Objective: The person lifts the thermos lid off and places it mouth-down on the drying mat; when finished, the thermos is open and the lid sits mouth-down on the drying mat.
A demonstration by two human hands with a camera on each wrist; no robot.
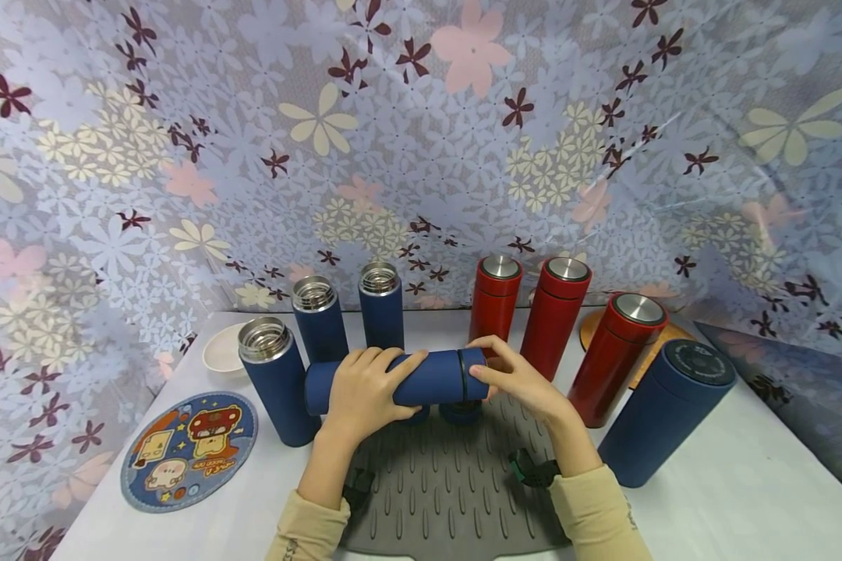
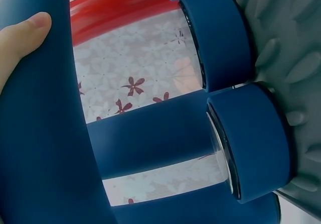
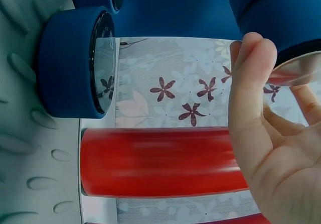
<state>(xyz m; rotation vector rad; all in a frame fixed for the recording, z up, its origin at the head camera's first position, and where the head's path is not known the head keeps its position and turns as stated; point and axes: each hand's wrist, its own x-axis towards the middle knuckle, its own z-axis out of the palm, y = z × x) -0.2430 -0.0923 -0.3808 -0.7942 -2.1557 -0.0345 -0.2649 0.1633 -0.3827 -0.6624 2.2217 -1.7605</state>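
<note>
My left hand [image 1: 368, 386] grips the body of a blue thermos [image 1: 431, 379] that lies sideways above the grey mat. At its right end, my right hand [image 1: 526, 382] pinches the blue lid [image 1: 474, 372] between thumb and fingers. In the right wrist view the right thumb [image 3: 256, 53] presses the lid's side near its shiny top. Below the thermos, blue lids [image 2: 223, 38] stand on the mat, partly hidden by it in the head view. To the left are three blue thermoses without lids, their steel necks bare; one blue thermos [image 1: 274, 382] is beside the held one.
Three red thermoses [image 1: 606, 366] with lids stand at the right, beside a lidded blue thermos [image 1: 666, 413]. A round cartoon mat [image 1: 189, 452] and a white bowl [image 1: 222, 351] are at the left. Under the arms lies the ridged grey mat [image 1: 449, 506]. A flowered cloth hangs behind.
</note>
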